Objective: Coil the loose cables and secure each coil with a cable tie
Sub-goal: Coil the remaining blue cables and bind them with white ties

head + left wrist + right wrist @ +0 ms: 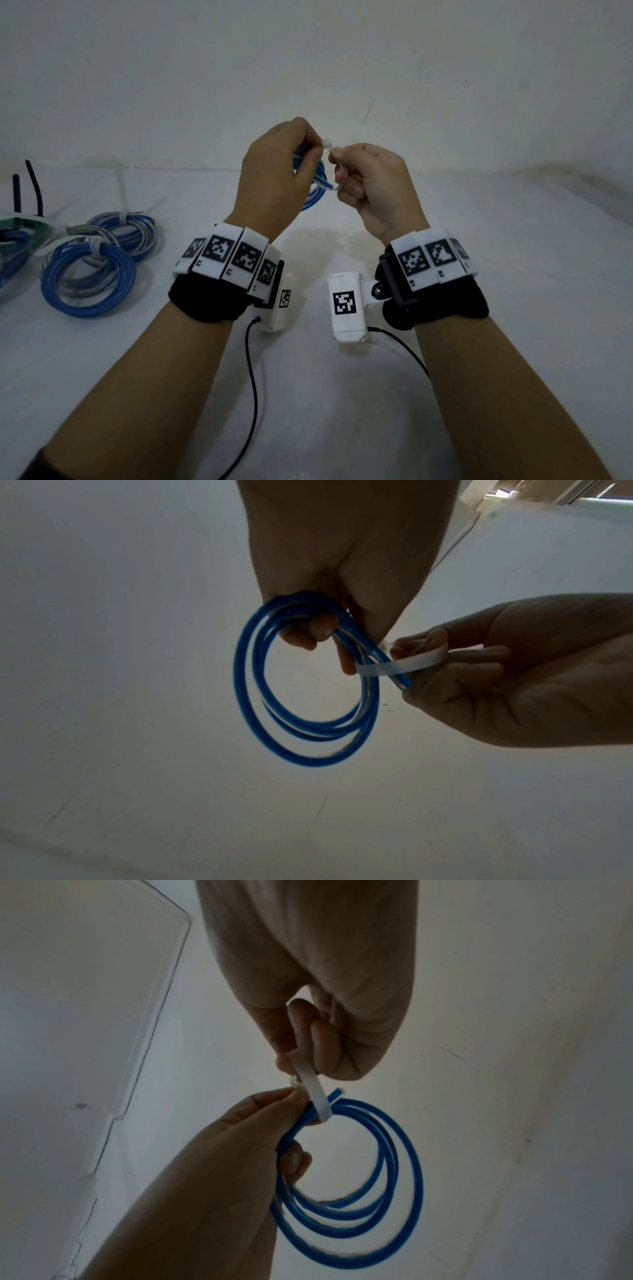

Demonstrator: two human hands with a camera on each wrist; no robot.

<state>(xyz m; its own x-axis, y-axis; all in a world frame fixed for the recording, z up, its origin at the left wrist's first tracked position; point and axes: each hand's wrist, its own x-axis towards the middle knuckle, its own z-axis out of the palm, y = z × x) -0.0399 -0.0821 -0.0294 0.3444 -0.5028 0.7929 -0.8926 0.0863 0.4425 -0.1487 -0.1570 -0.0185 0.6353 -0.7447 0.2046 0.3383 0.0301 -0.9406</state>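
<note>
My left hand (pixel 274 178) holds a blue cable coil (pixel 317 185) in the air above the table, fingers curled through it; the coil (pixel 304 685) hangs as several loops. Its thumb and forefinger also pinch the head of a white cable tie (pixel 327 144). The tie's strap (pixel 404 664) loops around the coil's strands. My right hand (pixel 370 185) pinches the strap (pixel 310 1080) close to the head, its fingers curled around it. In the right wrist view the coil (pixel 373 1199) hangs below the left hand (pixel 219 1177). Both hands nearly touch.
At the left of the white table (pixel 479 342) lie tied blue coils (pixel 89 277) (pixel 126 229), further blue and green cable (pixel 13 240), black cable ends (pixel 34 188) and loose white ties (pixel 121 192). A pale wall (pixel 308 68) rises behind.
</note>
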